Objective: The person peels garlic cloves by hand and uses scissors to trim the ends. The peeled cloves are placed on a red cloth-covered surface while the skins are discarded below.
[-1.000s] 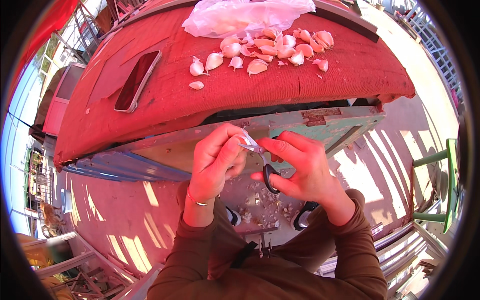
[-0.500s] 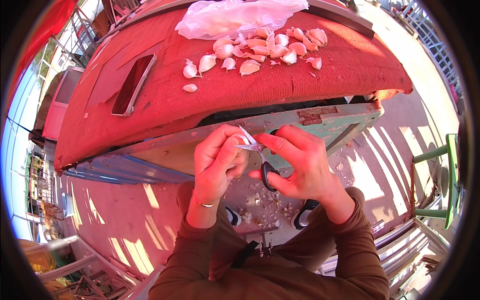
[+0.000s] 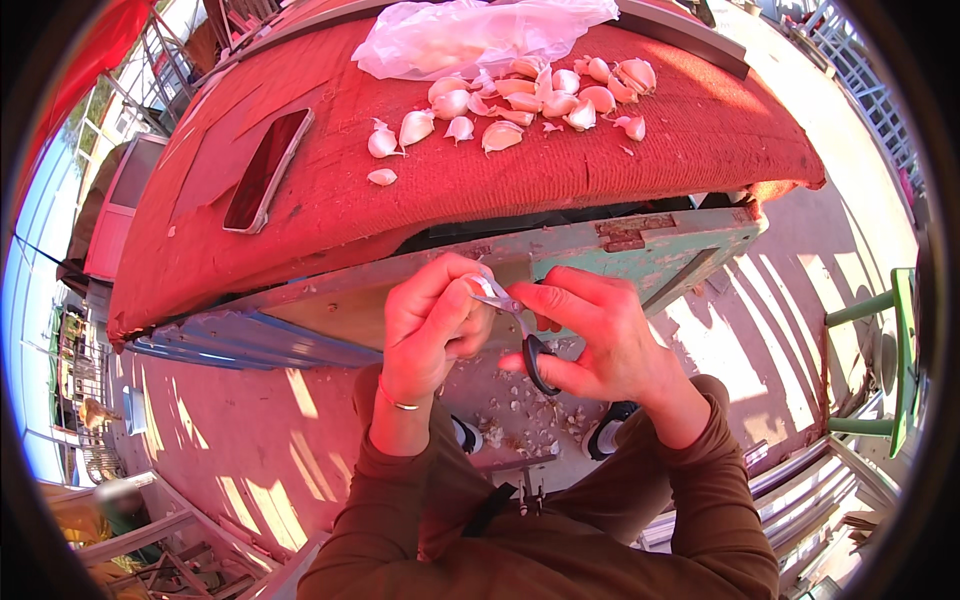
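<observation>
Between the thumb and fingers of my left hand (image 3: 430, 325) is a garlic clove (image 3: 478, 284), mostly covered by the fingers. My right hand (image 3: 600, 335) grips a pair of scissors (image 3: 537, 366) by its black handles. The scissor blades point left and touch the clove. Both hands are above my lap, in front of the table's near edge. Unpeeled garlic cloves (image 3: 502, 136) lie scattered on the red cloth-covered table (image 3: 330, 205), beyond my hands. One small clove (image 3: 382, 177) lies apart from them, closer to me.
A phone (image 3: 268, 172) rests on the left part of the table. Behind the cloves sits a crumpled translucent plastic bag (image 3: 480, 40). Bits of garlic skin (image 3: 520, 415) litter the floor between my shoes. A green metal frame (image 3: 900, 360) stands at the right.
The scissor blades were spread apart and are now closer together at the clove. My right hand has turned slightly; my left hand keeps its hold.
</observation>
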Motion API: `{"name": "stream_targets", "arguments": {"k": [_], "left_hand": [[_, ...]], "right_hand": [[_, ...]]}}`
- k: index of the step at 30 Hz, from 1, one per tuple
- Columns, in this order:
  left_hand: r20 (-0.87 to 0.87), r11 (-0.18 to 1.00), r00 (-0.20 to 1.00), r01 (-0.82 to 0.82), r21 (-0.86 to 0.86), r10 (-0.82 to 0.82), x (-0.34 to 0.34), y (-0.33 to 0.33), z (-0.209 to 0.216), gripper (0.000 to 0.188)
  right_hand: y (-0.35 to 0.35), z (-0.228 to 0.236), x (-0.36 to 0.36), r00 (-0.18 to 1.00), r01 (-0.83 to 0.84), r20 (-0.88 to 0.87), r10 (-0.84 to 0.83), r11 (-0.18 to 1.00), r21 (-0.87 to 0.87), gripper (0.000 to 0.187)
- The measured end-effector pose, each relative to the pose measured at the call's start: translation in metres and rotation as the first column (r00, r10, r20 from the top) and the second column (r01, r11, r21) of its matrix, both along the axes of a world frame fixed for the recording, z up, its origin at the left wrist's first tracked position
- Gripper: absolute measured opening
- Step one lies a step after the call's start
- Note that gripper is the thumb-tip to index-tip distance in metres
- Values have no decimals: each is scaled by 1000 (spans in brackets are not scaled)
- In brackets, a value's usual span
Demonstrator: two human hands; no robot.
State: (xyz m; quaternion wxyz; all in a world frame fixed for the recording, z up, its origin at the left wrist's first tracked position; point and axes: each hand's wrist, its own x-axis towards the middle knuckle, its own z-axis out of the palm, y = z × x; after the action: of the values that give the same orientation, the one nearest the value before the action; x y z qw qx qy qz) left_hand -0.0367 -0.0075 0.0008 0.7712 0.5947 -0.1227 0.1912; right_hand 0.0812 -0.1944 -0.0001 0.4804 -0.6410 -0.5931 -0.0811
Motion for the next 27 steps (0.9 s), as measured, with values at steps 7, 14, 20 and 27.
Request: {"name": "stream_targets", "arguments": {"k": [7, 14, 20, 27], "left_hand": [[24, 997, 999, -51, 66, 49, 0, 0, 0, 28], [-24, 995, 999, -30, 93, 32, -4, -1, -1, 27], [-36, 999, 999, 2, 48, 0, -3, -1, -3, 32], [6, 1000, 1000, -16, 14, 16, -7, 0, 9, 41]], "right_hand": [[1, -1, -2, 997, 14, 72, -15, 1000, 14, 54], [4, -9, -5, 994, -63, -86, 67, 997, 49, 50], [-7, 6, -1, 942, -134, -311, 127, 991, -1, 46], [-12, 17, 1, 895, -163, -417, 159, 986, 26, 47]]}}
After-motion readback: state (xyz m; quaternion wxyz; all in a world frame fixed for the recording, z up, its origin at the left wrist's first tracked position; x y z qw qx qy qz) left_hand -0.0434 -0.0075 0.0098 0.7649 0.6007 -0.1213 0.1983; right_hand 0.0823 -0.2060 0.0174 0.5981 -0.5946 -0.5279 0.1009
